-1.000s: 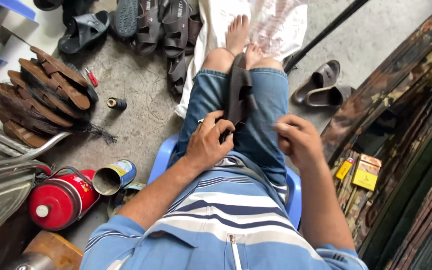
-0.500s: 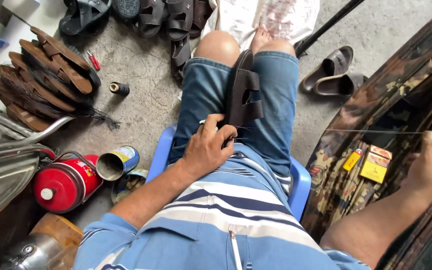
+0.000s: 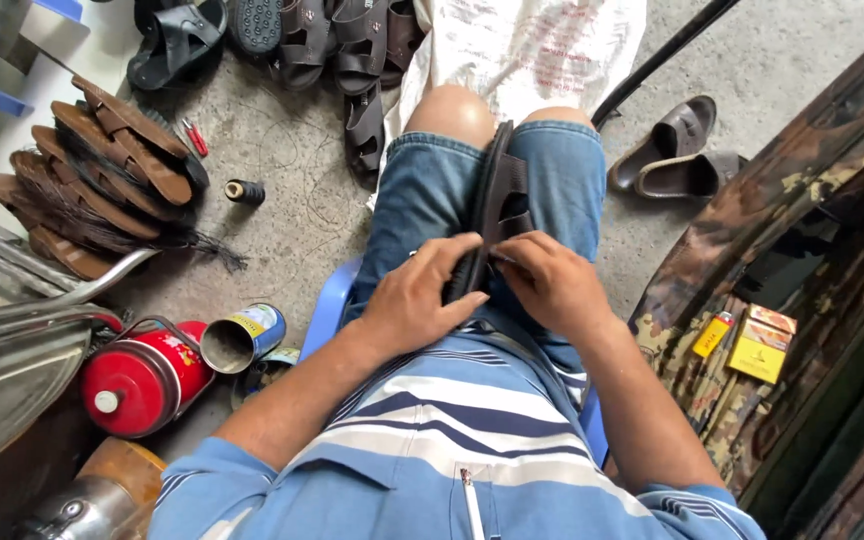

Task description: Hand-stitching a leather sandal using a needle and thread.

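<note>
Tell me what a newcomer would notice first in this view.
First, both hands meeting on a dark sandal clamped between the knees: the left hand grips its near end, and the right hand pinches at the edge beside it. Next, the red canister at lower left, with the stack of brown soles above it. At right, a yellow box lies on camouflage cloth.

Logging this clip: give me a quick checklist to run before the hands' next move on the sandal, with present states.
1. Dark sandal wedged on edge between the knees: ok.
2. Left hand grips its near end: ok.
3. Right hand at the same end, fingers pinched: ok.
4. Needle or thread in the pinch: cannot tell.
5. Thread spool beyond either hand, on the floor: not ok.
6. Open tin can upright: not ok, on its side.
</note>
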